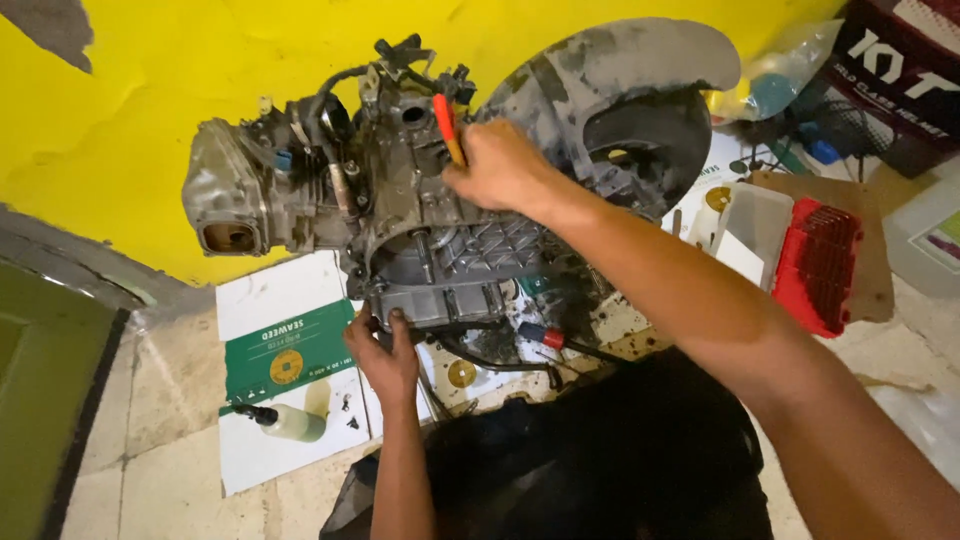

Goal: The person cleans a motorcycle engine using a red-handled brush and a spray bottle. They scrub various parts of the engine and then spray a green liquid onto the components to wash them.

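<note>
1. Engine (420,215) standing on flattened cardboard (285,350) against a yellow wall (150,90).
2. Right hand (500,165) clenched around an orange-handled tool (447,128), pressed to the engine's upper casing.
3. Left hand (385,355) gripping the engine's lower edge.
4. Small oil bottle (290,420) lying on the cardboard, left of that hand.
5. Red-and-white box (795,250) well apart, right.

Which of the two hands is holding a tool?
The right hand, up on top of the engine, grips an orange-handled tool. The left hand only grips the engine's lower edge, with no tool.
</note>
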